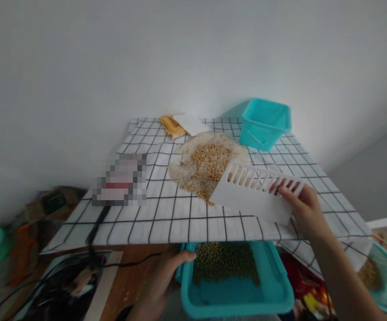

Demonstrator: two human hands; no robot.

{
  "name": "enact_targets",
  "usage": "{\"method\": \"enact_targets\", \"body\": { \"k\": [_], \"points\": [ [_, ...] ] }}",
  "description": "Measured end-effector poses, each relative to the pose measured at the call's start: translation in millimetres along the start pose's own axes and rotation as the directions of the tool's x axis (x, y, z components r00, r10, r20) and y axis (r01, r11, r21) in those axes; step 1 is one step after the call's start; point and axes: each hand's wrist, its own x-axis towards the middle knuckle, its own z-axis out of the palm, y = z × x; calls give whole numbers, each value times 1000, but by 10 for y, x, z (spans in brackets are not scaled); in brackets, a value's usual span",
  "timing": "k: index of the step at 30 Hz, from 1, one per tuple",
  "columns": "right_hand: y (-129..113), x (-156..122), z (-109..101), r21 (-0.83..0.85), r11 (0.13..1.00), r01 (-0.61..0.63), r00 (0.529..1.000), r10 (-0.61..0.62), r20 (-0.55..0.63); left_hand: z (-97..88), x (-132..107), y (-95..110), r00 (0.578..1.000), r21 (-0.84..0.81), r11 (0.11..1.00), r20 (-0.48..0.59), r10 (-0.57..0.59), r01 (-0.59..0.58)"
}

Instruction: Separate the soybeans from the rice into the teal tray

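Observation:
My right hand (302, 205) grips a flat white plastic board (247, 191) with a row of slots, fingers through or behind the slots. The board is tilted, its left corner near the front of a pile of pale grains, probably rice, mixed with yellow beans (211, 156). My left hand (173, 267) is closed on the left rim of a teal plastic bin (235, 307), thumb over the edge. The bin sits below the table's front edge. Small green and yellowish beans (226, 263) lie in its far part.
Black-checked white cloth covers the table (160, 218). At the back right stands a teal bucket (265, 122); a yellow packet (172, 127) and white sheet (191, 124) lie behind the pile. A pixelated device (121, 180) with a black cable (97, 225) is at left.

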Motion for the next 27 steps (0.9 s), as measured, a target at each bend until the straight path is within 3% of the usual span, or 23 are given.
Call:
{"method": "enact_targets", "body": {
  "k": [19,27],
  "points": [
    [-43,35,15,-42,999,27,999,-28,-24,-6,-9,34,999,5,1000,-32,-11,11],
    [-51,27,12,-56,998,33,999,-34,-8,-104,27,-26,1000,-41,999,4,-3,3]
  ]
}}
